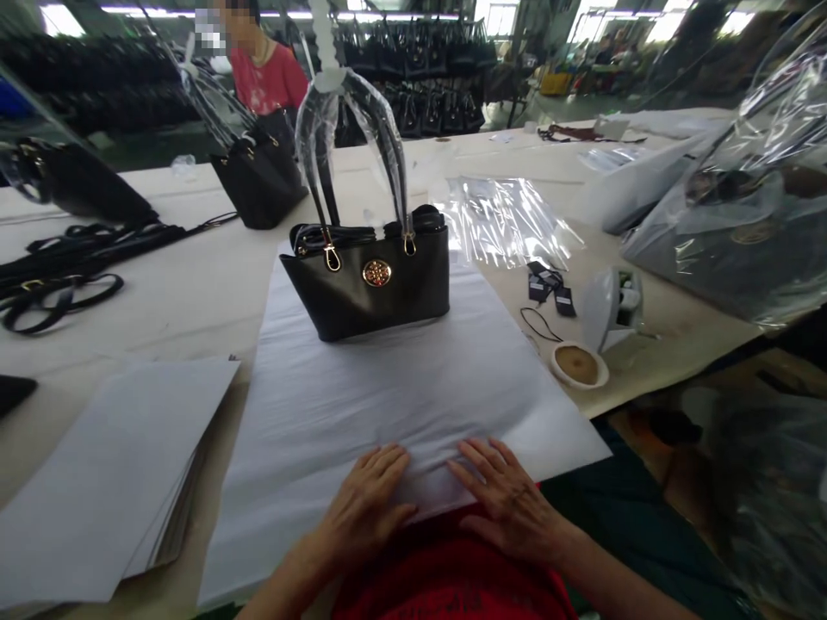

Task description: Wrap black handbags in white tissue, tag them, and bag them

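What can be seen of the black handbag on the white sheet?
The black handbag stands upright on the white sheet, its front in view, smooth and leather-like. A round golden emblem marks the front. Clear plastic covers tall raised handles, attached by golden fittings. Dark bundles show at the top. Neither the left hand nor right hand touches it.

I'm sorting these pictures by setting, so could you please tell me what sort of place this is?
Most likely a handbag factory or workshop: a black handbag with plastic-wrapped handles stands on a white sheet, clear plastic lies nearby, and rows of dark bags line the background.
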Demonstrator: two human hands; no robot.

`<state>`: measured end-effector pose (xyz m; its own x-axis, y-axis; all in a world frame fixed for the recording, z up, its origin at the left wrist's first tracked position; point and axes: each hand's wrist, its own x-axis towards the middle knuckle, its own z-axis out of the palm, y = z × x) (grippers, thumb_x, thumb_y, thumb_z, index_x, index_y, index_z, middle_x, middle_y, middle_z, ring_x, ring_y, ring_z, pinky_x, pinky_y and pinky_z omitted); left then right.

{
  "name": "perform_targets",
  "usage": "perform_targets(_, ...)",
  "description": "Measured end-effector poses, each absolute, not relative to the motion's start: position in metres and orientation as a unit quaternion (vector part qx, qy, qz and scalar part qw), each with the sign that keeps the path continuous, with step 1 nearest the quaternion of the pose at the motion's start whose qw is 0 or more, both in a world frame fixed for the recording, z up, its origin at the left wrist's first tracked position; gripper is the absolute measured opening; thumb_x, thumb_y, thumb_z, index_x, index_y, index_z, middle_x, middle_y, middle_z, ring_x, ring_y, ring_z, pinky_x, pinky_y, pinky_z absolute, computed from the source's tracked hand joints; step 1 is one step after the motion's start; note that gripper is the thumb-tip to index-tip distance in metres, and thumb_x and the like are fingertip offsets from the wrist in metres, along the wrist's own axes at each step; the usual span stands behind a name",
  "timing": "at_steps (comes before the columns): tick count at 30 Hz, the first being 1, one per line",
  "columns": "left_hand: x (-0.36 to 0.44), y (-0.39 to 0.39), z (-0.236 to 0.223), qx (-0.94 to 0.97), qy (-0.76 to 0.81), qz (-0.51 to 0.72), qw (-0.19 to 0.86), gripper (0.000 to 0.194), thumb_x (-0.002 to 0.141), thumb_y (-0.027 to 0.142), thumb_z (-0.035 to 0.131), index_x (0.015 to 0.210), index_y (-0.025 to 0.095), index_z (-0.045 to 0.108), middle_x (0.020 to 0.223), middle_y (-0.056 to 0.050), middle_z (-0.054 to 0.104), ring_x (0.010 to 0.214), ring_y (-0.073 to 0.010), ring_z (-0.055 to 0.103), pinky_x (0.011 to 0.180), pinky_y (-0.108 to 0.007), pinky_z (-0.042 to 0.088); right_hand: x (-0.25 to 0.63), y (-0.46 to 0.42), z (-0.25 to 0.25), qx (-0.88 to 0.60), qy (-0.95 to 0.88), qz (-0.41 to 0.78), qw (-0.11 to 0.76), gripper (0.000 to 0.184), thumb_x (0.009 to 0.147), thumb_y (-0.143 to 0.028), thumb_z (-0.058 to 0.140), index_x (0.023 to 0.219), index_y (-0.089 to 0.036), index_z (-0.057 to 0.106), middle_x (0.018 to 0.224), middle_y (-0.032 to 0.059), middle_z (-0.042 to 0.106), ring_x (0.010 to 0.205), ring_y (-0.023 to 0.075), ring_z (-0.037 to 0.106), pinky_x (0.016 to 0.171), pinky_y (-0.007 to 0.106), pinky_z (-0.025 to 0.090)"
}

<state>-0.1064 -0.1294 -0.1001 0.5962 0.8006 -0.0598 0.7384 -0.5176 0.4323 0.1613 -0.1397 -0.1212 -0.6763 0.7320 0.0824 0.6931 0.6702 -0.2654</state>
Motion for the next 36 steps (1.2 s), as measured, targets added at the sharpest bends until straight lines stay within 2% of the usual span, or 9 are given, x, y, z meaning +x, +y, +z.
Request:
perform_targets(5, -0.108, -0.136, -0.100, 0.867, 0.442, 0.098, 0.210, 0.064, 0.078, 0.041, 0.062, 0.131, 0.012, 0.041, 0.129, -0.019, 0.051, 0.121, -0.0315, 0.046, 0.099, -0.051, 0.042, 0.155, -0.135, -0.116, -0.418, -0.895, 0.118, 0.101, 0.065, 0.078, -0.050, 0.062, 0.132, -0.018, 0.046, 0.136, 0.0159, 0.044, 0.126, 0.0308, 0.037, 0.104, 0.054, 0.030)
perform_targets(10, -0.100, -0.139, -0.106, 0.877, 0.436, 0.096, 0.175, 0.051, 0.077, 0.019, 0.060, 0.126, 0.012, 0.045, 0.126, -0.017, 0.053, 0.119, -0.0297, 0.047, 0.098, -0.049, 0.042, 0.150, -0.126, -0.114, -0.434, -0.884, 0.131, 0.112, 0.059, 0.081, -0.052, 0.059, 0.129, -0.018, 0.050, 0.130, 0.0146, 0.050, 0.120, 0.0296, 0.042, 0.102, 0.050, 0.032)
perform_targets(13, -0.096, -0.136, -0.105, 0.880, 0.438, 0.084, 0.163, 0.041, 0.077, 0.013, 0.057, 0.118, 0.012, 0.050, 0.123, -0.016, 0.054, 0.117, -0.0289, 0.048, 0.097, -0.047, 0.043, 0.148, -0.121, -0.111, -0.434, -0.885, 0.131, 0.109, 0.053, 0.081, -0.044, 0.061, 0.126, -0.017, 0.052, 0.127, 0.0145, 0.052, 0.116, 0.0297, 0.044, 0.099, 0.049, 0.034)
perform_targets(18, -0.090, -0.130, -0.099, 0.875, 0.451, 0.053, 0.168, 0.046, 0.074, 0.024, 0.065, 0.115, 0.012, 0.051, 0.127, -0.017, 0.051, 0.117, -0.0321, 0.047, 0.097, -0.049, 0.042, 0.147, -0.112, -0.109, -0.416, -0.897, 0.118, 0.093, 0.039, 0.085, -0.022, 0.052, 0.124, -0.017, 0.053, 0.122, 0.0135, 0.054, 0.109, 0.0280, 0.048, 0.093, 0.044, 0.039)
perform_targets(24, -0.086, -0.126, -0.094, 0.871, 0.460, 0.030, 0.169, 0.040, 0.076, 0.020, 0.058, 0.115, 0.010, 0.053, 0.123, -0.016, 0.054, 0.113, -0.0292, 0.049, 0.097, -0.045, 0.042, 0.146, -0.103, -0.114, -0.391, -0.913, 0.085, 0.073, 0.041, 0.078, -0.009, 0.049, 0.118, -0.018, 0.056, 0.116, 0.0117, 0.058, 0.104, 0.0271, 0.051, 0.091, 0.043, 0.040)
perform_targets(28, -0.082, -0.125, -0.102, 0.892, 0.437, 0.005, 0.114, 0.039, 0.078, 0.007, 0.045, 0.116, 0.003, 0.052, 0.121, -0.020, 0.054, 0.111, -0.0295, 0.049, 0.094, -0.043, 0.042, 0.143, -0.096, -0.107, -0.392, -0.912, 0.087, 0.082, 0.024, 0.087, -0.018, 0.047, 0.107, -0.021, 0.061, 0.109, 0.0104, 0.059, 0.095, 0.0245, 0.055, 0.084, 0.039, 0.041)
perform_targets(31, -0.077, -0.122, -0.108, 0.907, 0.416, -0.014, 0.058, 0.034, 0.080, -0.001, 0.036, 0.106, 0.003, 0.058, 0.115, -0.021, 0.057, 0.105, -0.0285, 0.053, 0.087, -0.041, 0.044, 0.140, -0.092, -0.100, -0.391, -0.911, 0.104, 0.085, 0.018, 0.090, -0.025, 0.048, 0.100, -0.021, 0.062, 0.103, 0.0094, 0.060, 0.091, 0.0226, 0.056, 0.079, 0.036, 0.042)
perform_targets(34, -0.076, -0.116, -0.106, 0.903, 0.421, -0.030, 0.076, 0.029, 0.082, -0.002, 0.036, 0.088, 0.009, 0.062, 0.102, -0.016, 0.061, 0.092, -0.0256, 0.056, 0.077, -0.038, 0.046, 0.141, -0.089, -0.095, -0.390, -0.908, 0.127, 0.082, 0.018, 0.090, -0.030, 0.050, 0.100, -0.021, 0.063, 0.102, 0.0085, 0.060, 0.093, 0.0216, 0.055, 0.081, 0.035, 0.042)
perform_targets(36, -0.077, -0.109, -0.104, 0.892, 0.435, -0.025, 0.117, 0.025, 0.081, -0.001, 0.039, 0.081, 0.011, 0.062, 0.094, -0.012, 0.061, 0.087, -0.0243, 0.055, 0.073, -0.037, 0.046, 0.142, -0.089, -0.091, -0.393, -0.905, 0.149, 0.070, 0.025, 0.086, -0.039, 0.057, 0.103, -0.021, 0.062, 0.105, 0.0091, 0.060, 0.096, 0.0231, 0.054, 0.084, 0.037, 0.042)
